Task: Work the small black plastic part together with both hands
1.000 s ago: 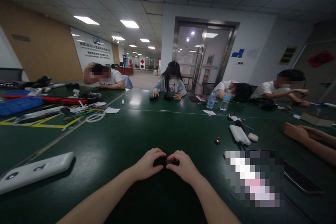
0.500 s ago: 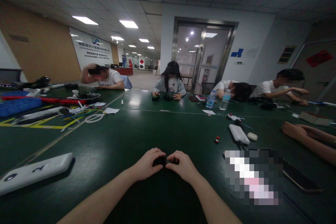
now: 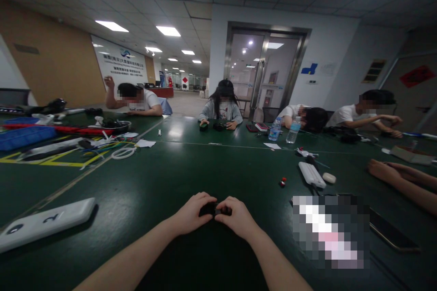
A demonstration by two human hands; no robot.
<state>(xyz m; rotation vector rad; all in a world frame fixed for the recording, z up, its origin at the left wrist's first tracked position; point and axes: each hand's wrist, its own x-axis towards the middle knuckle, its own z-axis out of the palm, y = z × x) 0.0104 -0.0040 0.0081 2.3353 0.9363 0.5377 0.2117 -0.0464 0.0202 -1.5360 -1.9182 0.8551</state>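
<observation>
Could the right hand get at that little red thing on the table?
Probably yes: only tabletop shows between the right hand and the small red item, though its fingers would likely leave the dark object first.

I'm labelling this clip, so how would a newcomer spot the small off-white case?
On the green table, find the two clear bottles, then the long white box nearer the camera. Just right of that box lies the off-white case, set apart by its smaller, rounded shape.

The table (image 3: 191,168) is green, the tray (image 3: 27,137) blue.
</observation>
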